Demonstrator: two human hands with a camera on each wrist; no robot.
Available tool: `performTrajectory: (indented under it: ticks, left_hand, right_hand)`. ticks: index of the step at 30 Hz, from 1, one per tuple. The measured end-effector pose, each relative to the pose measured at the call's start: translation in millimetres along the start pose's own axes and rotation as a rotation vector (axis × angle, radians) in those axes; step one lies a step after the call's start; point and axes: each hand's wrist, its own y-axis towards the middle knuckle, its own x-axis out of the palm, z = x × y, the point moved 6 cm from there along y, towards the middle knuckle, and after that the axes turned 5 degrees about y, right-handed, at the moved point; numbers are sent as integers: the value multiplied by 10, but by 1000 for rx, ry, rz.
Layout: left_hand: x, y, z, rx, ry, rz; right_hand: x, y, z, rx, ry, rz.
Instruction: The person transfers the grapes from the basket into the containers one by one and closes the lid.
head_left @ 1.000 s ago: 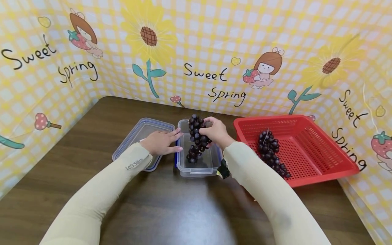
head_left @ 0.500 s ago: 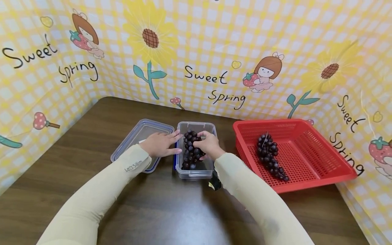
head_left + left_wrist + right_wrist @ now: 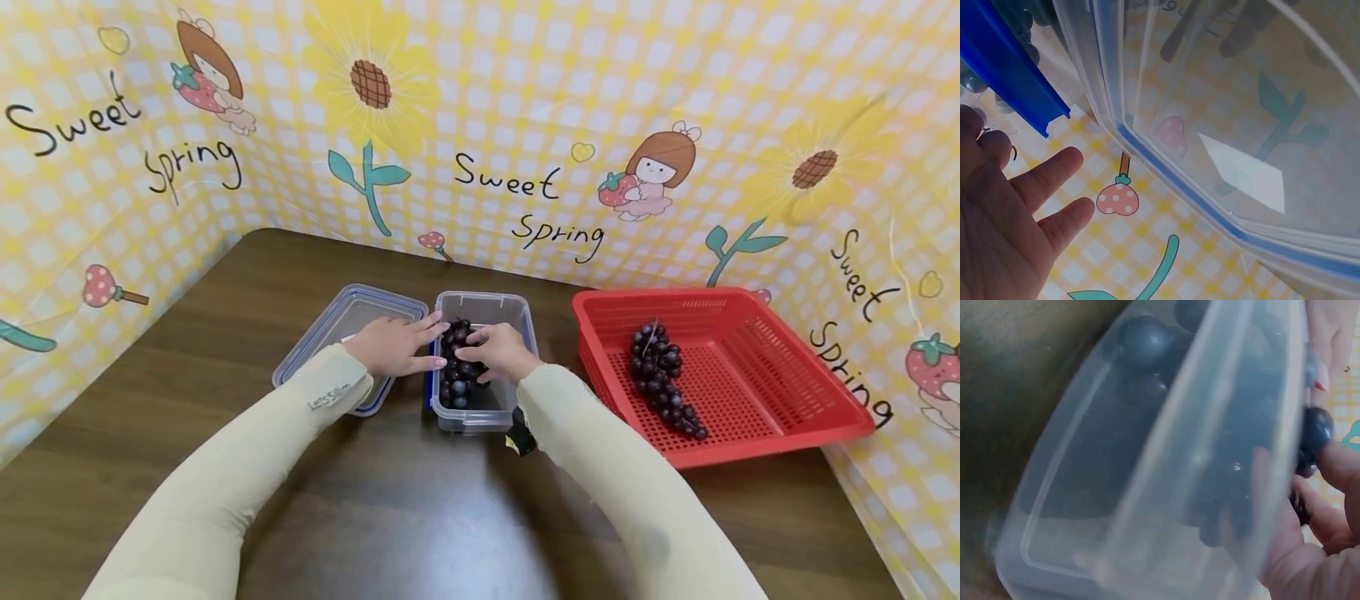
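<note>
A bunch of dark grapes [image 3: 459,393] lies lengthwise along the left side of a clear plastic container [image 3: 483,423]. My right hand [image 3: 504,353] reaches over the container's right wall and grips the bunch at its middle. In the right wrist view, its thumb and fingers are around several grapes [image 3: 1317,428], partly seen through the cloudy wall. With fingers extended, my left hand [image 3: 395,345] rests at the container's left rim, fingertips by the grapes. The left wrist view has its straight fingers below a blue locking flap [image 3: 1010,69] of the container.
Left of the container lies its clear lid [image 3: 337,329] with a blue seal, partly under my left wrist. On the right stands a red perforated basket [image 3: 813,392] holding a second grape bunch [image 3: 660,375]. Patterned cloth [image 3: 517,108] walls the back and sides of the brown table [image 3: 390,517].
My right hand has lowered the grape bunch from above the container into it, then shifted it left against the left side. My left hand has stayed at the rim.
</note>
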Motion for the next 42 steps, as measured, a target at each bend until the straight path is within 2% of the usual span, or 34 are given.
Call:
performTrajectory:
  ticks: [7,8,9,11,14,15,16,20,23,27,30,34,39,42]
  left_hand:
    - [-5,20,-9,-18,-6,-39]
    - [0,22,-11,-17,-6,-36]
    - [3,22,-12,-17,-6,-32]
    - [6,18,-11,-14,-4,-22]
    - [15,33,-2,-4,1,-7]
    - [19,39,4,0,3,-5]
    - [23,48,9,5,4,-4]
    - [26,74,13,12,2,-11]
    - [14,77,-4,-10,4,-21]
    - [24,72,-23,-47,22,-47]
    - [17,78,-21,-66,12,-57]
    - [-10,91,-18,-81,5,-54]
    - [-11,85,-58,-95,10,-45]
    - [-6,76,-73,-90,-9,-35]
  right_hand:
    - [-11,28,8,5,-95,-59]
    - [-15,70,33,-11,-139,-64]
    - [-25,191,119,-69,-174,-74]
    - [-25,254,160,-98,-257,-83]
    - [-35,252,165,-159,-361,-90]
    - [-33,232,159,-158,-362,-91]
    - [-28,118,76,-117,-377,-86]
    - [-51,36,-42,-162,-480,-70]
    - [-64,26,-127,-201,-571,-75]
    - [-110,35,-191,-224,-618,-108]
    - [-208,9,-258,-268,-654,-165]
    - [-469,-67,-333,-294,-626,-241]
    - [-903,-221,-294,-168,-459,-316]
    - [-1160,-332,-238,-120,-422,-344]
